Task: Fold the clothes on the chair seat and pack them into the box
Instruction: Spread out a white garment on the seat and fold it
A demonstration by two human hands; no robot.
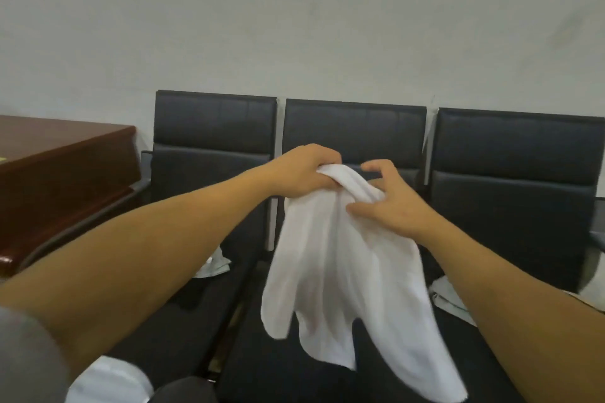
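Observation:
A white garment (340, 271) hangs in the air above the middle black chair's seat (294, 366). My left hand (302, 172) grips its bunched top edge. My right hand (391, 203) is beside it, its fingers curled into the cloth just right of the bunch. The lower part of the garment drapes down in loose flaps toward the seat. No box is in view.
Three black chairs stand in a row against the wall. A pale cloth (212, 263) lies on the left chair's seat and another (450, 298) on the right chair's. A reddish-brown wooden desk (62, 160) is at the left. White fabric (108, 381) shows at the bottom left.

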